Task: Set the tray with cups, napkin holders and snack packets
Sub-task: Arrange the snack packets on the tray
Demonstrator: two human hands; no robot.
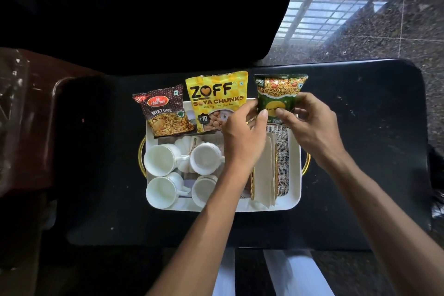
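Note:
A white tray [294, 196] with gold handles lies on a black table. Several white cups [161, 159] fill its left half. A gold napkin holder [265, 170] with white napkins stands in the right half. A brown Haldiram's mixture packet [165, 110] and a yellow Zoff soya chunks packet [216, 98] lean upright along the tray's far edge. My left hand [242, 134] and my right hand [310, 125] both pinch a green snack packet [278, 92], held upright over the tray's far right corner, beside the yellow one.
The black table [360, 151] extends to the right and left of the tray. A brown chair [26, 115] stands at the left. Speckled stone floor [384, 19] lies beyond the table's far edge.

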